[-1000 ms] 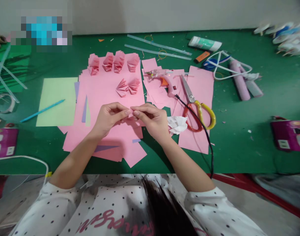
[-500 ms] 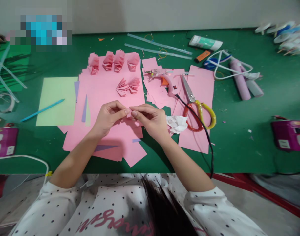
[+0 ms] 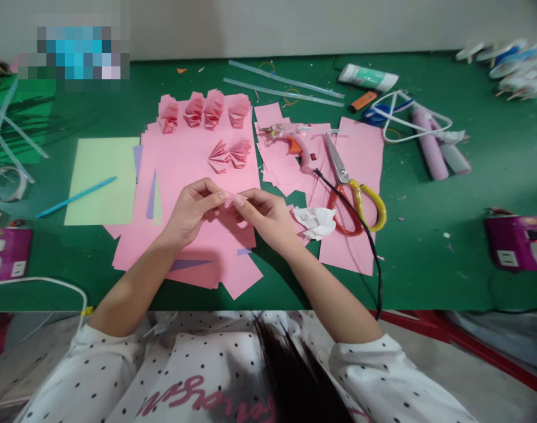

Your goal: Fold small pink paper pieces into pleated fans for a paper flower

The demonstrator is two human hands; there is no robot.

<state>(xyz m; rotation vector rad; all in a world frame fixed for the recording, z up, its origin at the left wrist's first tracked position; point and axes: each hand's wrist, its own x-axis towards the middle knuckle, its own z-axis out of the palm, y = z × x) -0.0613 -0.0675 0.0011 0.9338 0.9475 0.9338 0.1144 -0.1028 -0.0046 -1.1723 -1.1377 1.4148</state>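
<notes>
A small piece of pink paper [image 3: 230, 201] is pinched between my two hands, over a stack of pink sheets [image 3: 180, 176]. My left hand [image 3: 197, 208] holds its left end between thumb and fingers. On the right end, my right hand [image 3: 262, 214] has closed its thumb and index finger. Most of the piece is hidden by my fingers. Beyond the hands, a pair of folded pink paper pieces [image 3: 230, 155] rests on the stack, with several more folded pieces [image 3: 212, 110] along its far edge.
Right of the stack are a pink glue gun [image 3: 306, 150], scissors [image 3: 339, 167] and crumpled white tissue [image 3: 315, 222]. A blue pencil [image 3: 77, 197] crosses pale green paper [image 3: 101, 158] at left. Clear glue sticks [image 3: 286, 91], a white-and-green tube [image 3: 369, 77] and purple boxes [image 3: 517, 242] also lie around.
Both hands have shifted slightly, the right one a little leftward. Their fingertips have parted a bit, so more of the pink piece shows between them.
</notes>
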